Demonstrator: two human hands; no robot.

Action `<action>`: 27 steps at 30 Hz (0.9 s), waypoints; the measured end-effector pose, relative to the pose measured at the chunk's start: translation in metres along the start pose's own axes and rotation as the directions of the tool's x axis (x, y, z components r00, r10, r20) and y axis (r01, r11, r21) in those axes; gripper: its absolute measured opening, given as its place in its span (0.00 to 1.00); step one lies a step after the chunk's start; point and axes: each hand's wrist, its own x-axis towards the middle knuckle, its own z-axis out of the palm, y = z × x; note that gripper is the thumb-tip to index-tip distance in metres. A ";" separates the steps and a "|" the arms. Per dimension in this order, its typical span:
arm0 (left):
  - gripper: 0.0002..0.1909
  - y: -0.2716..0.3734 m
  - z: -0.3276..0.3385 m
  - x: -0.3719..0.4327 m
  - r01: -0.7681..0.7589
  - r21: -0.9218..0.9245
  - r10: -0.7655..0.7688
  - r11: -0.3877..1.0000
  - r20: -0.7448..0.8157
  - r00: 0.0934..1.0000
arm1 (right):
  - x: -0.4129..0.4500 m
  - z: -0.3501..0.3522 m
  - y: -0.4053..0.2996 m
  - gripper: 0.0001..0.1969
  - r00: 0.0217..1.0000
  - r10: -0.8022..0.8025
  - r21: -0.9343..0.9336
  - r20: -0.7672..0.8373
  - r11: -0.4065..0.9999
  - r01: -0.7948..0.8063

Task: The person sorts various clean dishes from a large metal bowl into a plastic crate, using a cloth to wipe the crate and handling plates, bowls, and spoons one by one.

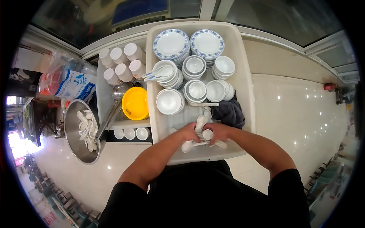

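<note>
Both my hands are low in the large pale plastic tub [248, 85], among loose white spoons. My left hand [190, 132] has its fingers around spoons, one of which [201, 120] stands up between the hands. My right hand [216, 131] touches the same cluster, beside a small white cup [207, 134]; its exact grip is partly hidden. Another spoon [187, 146] lies under my left hand. Behind the hands stand stacks of white bowls [168, 101], two of them topped with spoons or beside one, and blue-rimmed plates [171, 44]. A dark grey cloth [230, 112] lies right of the bowls.
Left of the tub, a second bin [107, 98] holds white cups [132, 51], a yellow bowl [135, 103] and metal ladles [109, 115]. Further left is a steel basin [74, 142] with many white spoons [89, 128]. A window frame [182, 21] borders the far side.
</note>
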 end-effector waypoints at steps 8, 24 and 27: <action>0.35 0.044 0.005 -0.035 -0.002 0.093 0.007 0.996 -0.054 0.999 | -0.036 -0.004 -0.060 0.29 0.985 0.091 -0.294 -0.146 0.947 -0.131; 0.28 0.100 -0.012 -0.079 -0.062 0.126 0.068 0.990 -0.037 0.997 | -0.053 -0.018 -0.120 0.22 0.959 0.049 -0.505 -0.278 0.843 -0.189; 0.27 0.101 -0.013 -0.079 -0.117 0.106 0.120 0.987 -0.022 0.993 | -0.063 -0.012 -0.127 0.21 0.942 0.017 -0.488 -0.334 0.852 -0.188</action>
